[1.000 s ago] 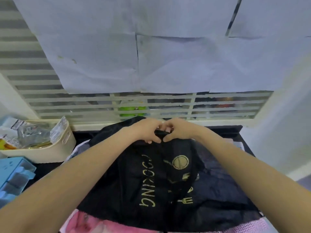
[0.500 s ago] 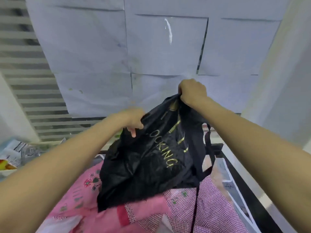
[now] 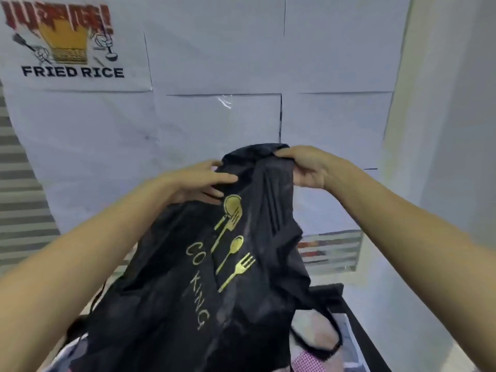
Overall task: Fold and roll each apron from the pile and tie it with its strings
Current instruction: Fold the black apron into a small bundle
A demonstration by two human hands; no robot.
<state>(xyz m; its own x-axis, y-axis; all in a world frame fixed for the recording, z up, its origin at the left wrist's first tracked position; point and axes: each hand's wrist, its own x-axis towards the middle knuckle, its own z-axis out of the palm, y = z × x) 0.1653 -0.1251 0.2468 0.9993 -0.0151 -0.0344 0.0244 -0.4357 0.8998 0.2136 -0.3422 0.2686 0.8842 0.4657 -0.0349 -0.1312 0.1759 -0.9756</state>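
Observation:
A black apron point(image 3: 204, 288) with gold "COOKING" lettering and spoon and fork prints hangs in the air in front of me, crumpled. My left hand point(image 3: 200, 181) pinches its top edge on the left side. My right hand point(image 3: 306, 167) grips the bunched top edge on the right, slightly higher. A black string point(image 3: 319, 342) loops down at the lower right. Under the apron, a bit of pink checked fabric point(image 3: 306, 362) from the pile shows at the bottom right.
White paper sheets point(image 3: 214, 124) cover the wall ahead, one printed "FRIED RICE" point(image 3: 72, 72) at top left. Grey slats point(image 3: 21, 210) run down the left. A white wall point(image 3: 456, 157) stands on the right. The dark table edge point(image 3: 359, 331) shows at lower right.
Both hands lifted the black apron off the pile and raised it. My left hand rose close to my right along the top edge. The view tilted upward.

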